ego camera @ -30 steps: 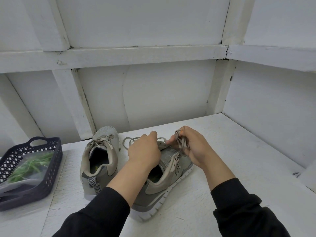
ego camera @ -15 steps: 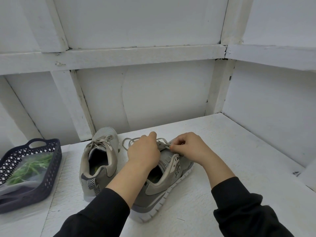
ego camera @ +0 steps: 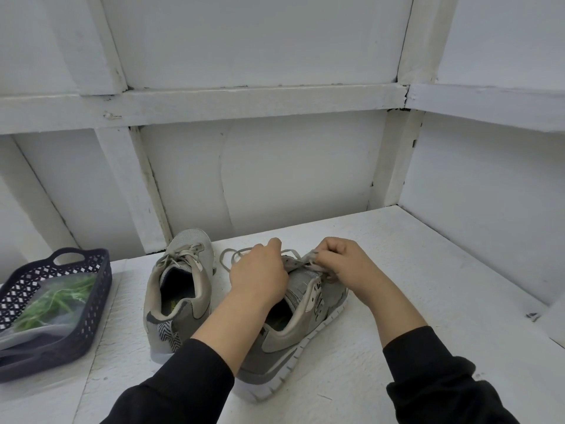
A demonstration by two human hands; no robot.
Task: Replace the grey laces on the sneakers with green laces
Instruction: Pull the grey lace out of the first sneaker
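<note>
both hands work at the right sneaker (ego camera: pixel 293 328): the right hand (ego camera: pixel 345 264) pinches its grey lace (ego camera: pixel 308 262), the left hand (ego camera: pixel 260 276) is curled, apparently gripping the tongue beside it.

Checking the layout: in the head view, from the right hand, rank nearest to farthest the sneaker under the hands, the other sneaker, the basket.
1. Sneaker under the hands: the right hand pinches its lace.
2. Other sneaker, to its left.
3. Basket, far left.

Right hand (ego camera: pixel 342 264) lowered to sneaker (ego camera: pixel 305 319) throat — now pinching grey lace (ego camera: pixel 308 257) there
</note>
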